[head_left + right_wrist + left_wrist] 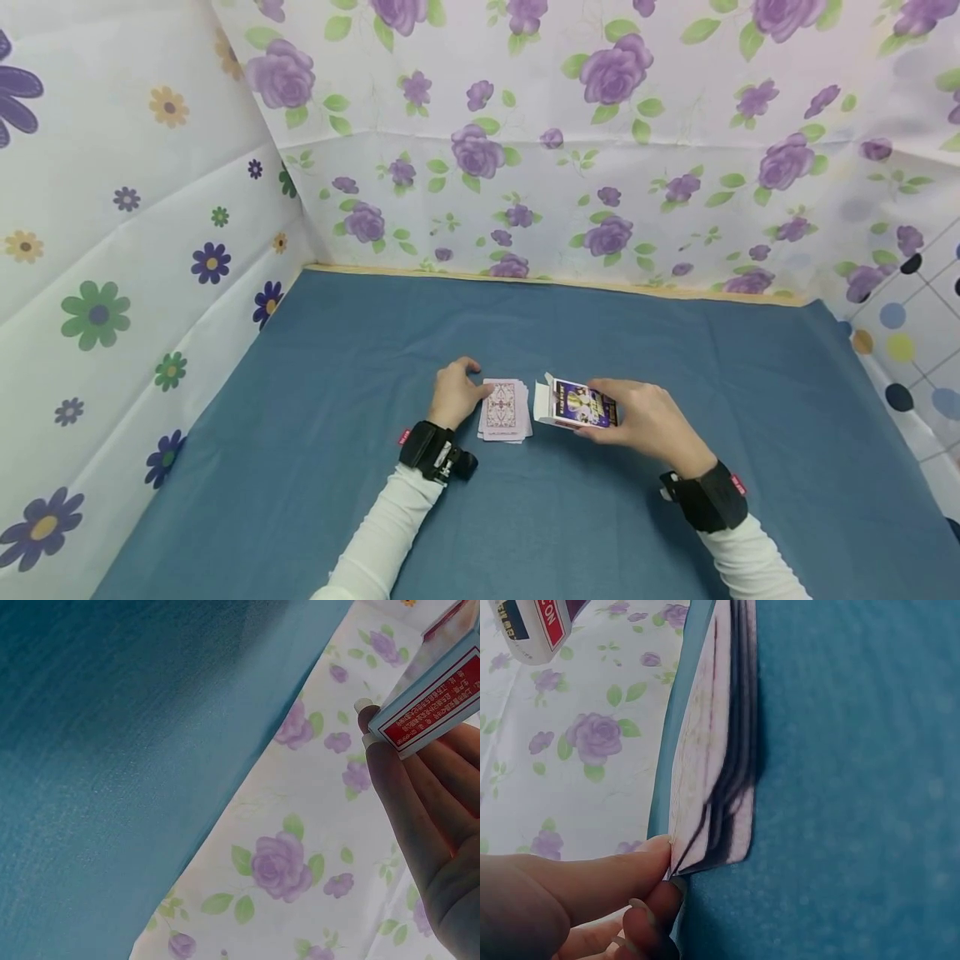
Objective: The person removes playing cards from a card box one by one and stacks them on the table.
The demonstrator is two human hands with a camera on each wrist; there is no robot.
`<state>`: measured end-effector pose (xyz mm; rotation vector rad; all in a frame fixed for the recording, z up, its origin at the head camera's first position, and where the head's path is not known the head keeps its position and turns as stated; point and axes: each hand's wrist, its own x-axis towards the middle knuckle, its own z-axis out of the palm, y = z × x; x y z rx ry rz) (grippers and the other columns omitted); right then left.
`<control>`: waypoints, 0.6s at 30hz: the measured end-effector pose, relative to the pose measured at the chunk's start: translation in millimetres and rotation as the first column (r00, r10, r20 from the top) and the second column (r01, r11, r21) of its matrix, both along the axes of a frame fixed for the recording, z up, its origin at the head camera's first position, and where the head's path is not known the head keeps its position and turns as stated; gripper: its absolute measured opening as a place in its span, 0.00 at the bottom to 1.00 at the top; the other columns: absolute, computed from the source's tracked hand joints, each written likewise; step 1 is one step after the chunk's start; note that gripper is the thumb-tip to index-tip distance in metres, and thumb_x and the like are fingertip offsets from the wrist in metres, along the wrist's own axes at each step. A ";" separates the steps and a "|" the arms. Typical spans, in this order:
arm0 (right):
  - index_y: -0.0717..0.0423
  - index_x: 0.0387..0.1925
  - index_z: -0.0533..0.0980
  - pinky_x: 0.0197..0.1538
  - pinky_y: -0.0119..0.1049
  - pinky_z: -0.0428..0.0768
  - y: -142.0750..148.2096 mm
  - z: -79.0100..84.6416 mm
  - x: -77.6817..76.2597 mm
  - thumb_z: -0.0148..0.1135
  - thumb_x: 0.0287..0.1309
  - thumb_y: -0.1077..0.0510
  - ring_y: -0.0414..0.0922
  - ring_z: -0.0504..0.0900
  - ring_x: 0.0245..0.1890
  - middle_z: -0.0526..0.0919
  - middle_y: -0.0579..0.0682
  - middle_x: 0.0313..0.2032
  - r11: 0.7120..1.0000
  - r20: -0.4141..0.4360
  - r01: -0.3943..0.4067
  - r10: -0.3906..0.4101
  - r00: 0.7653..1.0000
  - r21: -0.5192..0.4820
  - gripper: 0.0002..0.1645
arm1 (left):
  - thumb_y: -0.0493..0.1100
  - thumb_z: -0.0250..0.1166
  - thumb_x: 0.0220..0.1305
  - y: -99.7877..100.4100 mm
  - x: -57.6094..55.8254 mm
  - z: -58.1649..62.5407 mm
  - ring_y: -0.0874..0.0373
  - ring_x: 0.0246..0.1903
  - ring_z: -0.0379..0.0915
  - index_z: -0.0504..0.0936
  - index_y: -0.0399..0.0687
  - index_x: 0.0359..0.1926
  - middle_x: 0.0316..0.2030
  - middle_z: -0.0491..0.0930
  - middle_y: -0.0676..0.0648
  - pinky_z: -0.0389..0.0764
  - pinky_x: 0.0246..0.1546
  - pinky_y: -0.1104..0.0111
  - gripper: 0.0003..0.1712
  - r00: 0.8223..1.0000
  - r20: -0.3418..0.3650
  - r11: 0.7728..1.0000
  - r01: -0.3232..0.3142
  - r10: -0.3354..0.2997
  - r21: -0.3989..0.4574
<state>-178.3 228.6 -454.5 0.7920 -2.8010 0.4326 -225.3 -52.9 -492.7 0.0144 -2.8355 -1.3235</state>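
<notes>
A loosely squared stack of playing cards (506, 412) lies on the blue cloth, its red-patterned backs facing up. At the stack's upper left corner, my left hand (454, 397) pinches the cards between thumb and fingers; the left wrist view shows gaps between the cards (705, 742) near that corner. My right hand (651, 418) grips the card box (583, 405) by its right end, just right of the stack. The box's white flap stands open towards the cards. Seen from the right wrist, the fingers (420, 796) are against the box (439, 701); its inside is hidden.
Blue cloth (315, 433) covers the table. A floral sheet (480, 150) hangs along the back edge, with another patterned sheet (112, 250) on the left and a dotted one (911, 350) on the right. Both wrists wear black camera straps (705, 496).
</notes>
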 end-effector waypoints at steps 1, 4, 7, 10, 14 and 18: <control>0.54 0.54 0.79 0.35 0.35 0.75 -0.2 0.2 -0.2 0.74 0.43 0.35 0.39 0.81 0.34 0.86 0.51 0.44 1.000 0.000 0.000 0.000 1.000 0.000 0.40 | 0.38 0.71 0.57 -0.1 -0.2 -0.3 0.56 0.21 0.73 0.80 0.36 0.49 0.23 0.80 0.42 0.70 0.23 0.68 0.19 1.000 -0.004 1.000 -0.001 0.001 -0.001; 0.54 0.54 0.79 0.35 0.34 0.74 -0.8 0.8 -0.4 0.74 0.43 0.35 0.38 0.80 0.34 0.86 0.51 0.44 1.000 0.001 -0.002 0.002 1.000 -0.001 0.40 | 0.38 0.71 0.57 -0.3 -0.3 -0.4 0.56 0.21 0.74 0.80 0.36 0.48 0.23 0.80 0.42 0.71 0.23 0.68 0.19 1.000 -0.009 1.000 -0.004 0.004 -0.004; 0.54 0.54 0.79 0.34 0.33 0.74 -1.1 1.2 -0.2 0.74 0.43 0.36 0.38 0.79 0.33 0.86 0.51 0.44 1.000 -0.001 -0.003 0.003 1.000 -0.004 0.40 | 0.38 0.71 0.57 0.0 0.2 0.0 0.56 0.21 0.74 0.80 0.36 0.49 0.23 0.80 0.42 0.70 0.23 0.68 0.19 1.000 -0.003 1.000 -0.006 0.006 -0.005; 0.54 0.54 0.79 0.34 0.33 0.74 -1.4 1.3 0.2 0.74 0.43 0.36 0.38 0.79 0.33 0.86 0.51 0.44 1.000 0.004 -0.002 0.002 1.000 -0.006 0.40 | 0.38 0.71 0.57 0.5 1.6 1.1 0.55 0.21 0.74 0.79 0.36 0.50 0.24 0.80 0.42 0.71 0.24 0.67 0.20 1.000 0.008 1.000 -0.008 0.008 0.004; 0.54 0.54 0.79 0.34 0.32 0.73 -1.7 0.8 -0.1 0.74 0.43 0.36 0.37 0.78 0.32 0.86 0.51 0.44 1.000 0.011 0.000 0.000 1.000 -0.008 0.39 | 0.40 0.69 0.60 0.1 3.9 5.0 0.57 0.21 0.73 0.77 0.36 0.54 0.24 0.79 0.43 0.70 0.24 0.68 0.22 1.000 -0.010 1.000 0.019 -0.019 0.024; 0.54 0.54 0.79 0.34 0.32 0.74 -1.9 0.9 -0.9 0.74 0.43 0.36 0.37 0.78 0.32 0.86 0.50 0.44 1.000 0.008 -0.004 0.004 1.000 -0.009 0.39 | 0.43 0.64 0.65 3.3 7.5 19.3 0.61 0.18 0.61 0.79 0.41 0.52 0.20 0.71 0.48 0.63 0.23 0.71 0.17 0.979 -0.106 0.974 0.186 -0.173 0.128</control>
